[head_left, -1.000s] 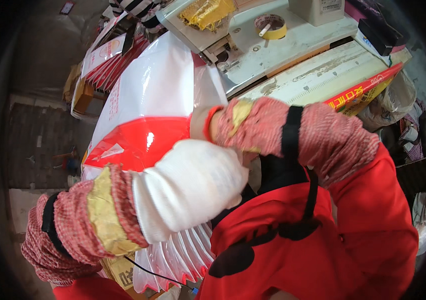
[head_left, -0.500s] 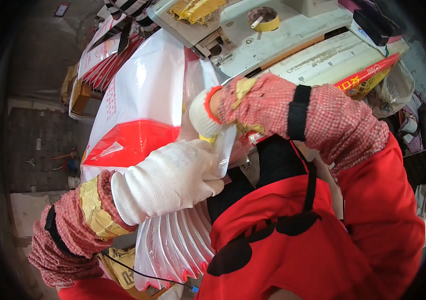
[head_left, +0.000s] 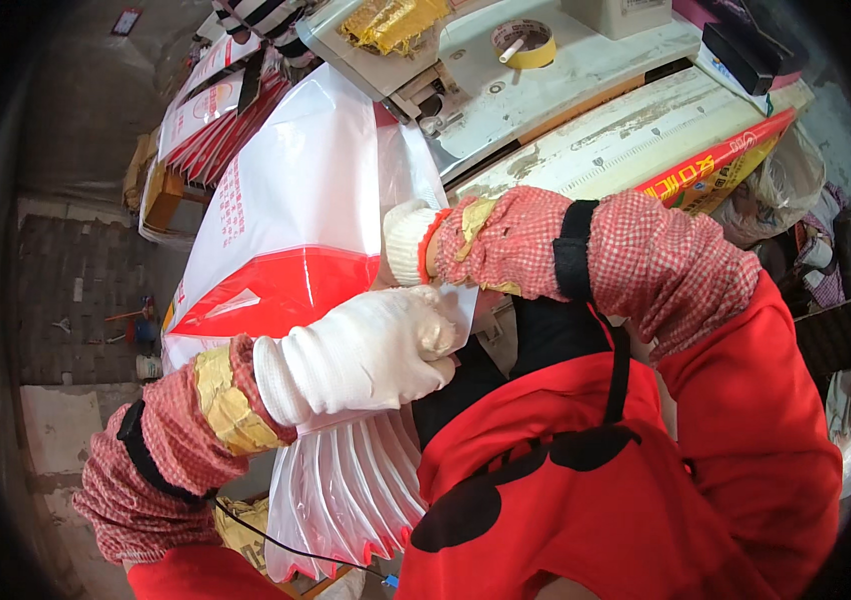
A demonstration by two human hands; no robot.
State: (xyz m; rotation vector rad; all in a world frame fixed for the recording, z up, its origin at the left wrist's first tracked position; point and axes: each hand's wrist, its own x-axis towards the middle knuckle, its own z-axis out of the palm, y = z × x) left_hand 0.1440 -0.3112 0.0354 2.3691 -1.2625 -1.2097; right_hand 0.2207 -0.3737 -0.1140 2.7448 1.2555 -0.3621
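A big white plastic bag [head_left: 291, 170] with a red lower panel lies at a slant in front of me, left of the machine table. My left hand [head_left: 371, 345], in a white knitted glove, is closed with its fingers curled at the bag's edge; a translucent flap of plastic sticks out beside the fingers. Just beyond it is my right hand [head_left: 409, 240], also gloved, bent down against the bag. Its fingers are hidden behind the cuff and the left hand. Under my left hand hangs a fanned stack of clear-sided bags [head_left: 346, 490] with red edges.
A worn machine table [head_left: 546, 90] bears a yellow tape roll [head_left: 536, 50] and a yellow woven scrap [head_left: 391, 22]. More folded red-and-white bags [head_left: 211, 110] are stacked at the far left. A red-and-yellow printed sheet [head_left: 716, 165] lies along the table's right edge. A black cord [head_left: 296, 550] hangs low.
My left hand has shifted slightly right. The right hand and forearm have lowered, with the wrist turned, bringing the hands close together at the bag's edge.
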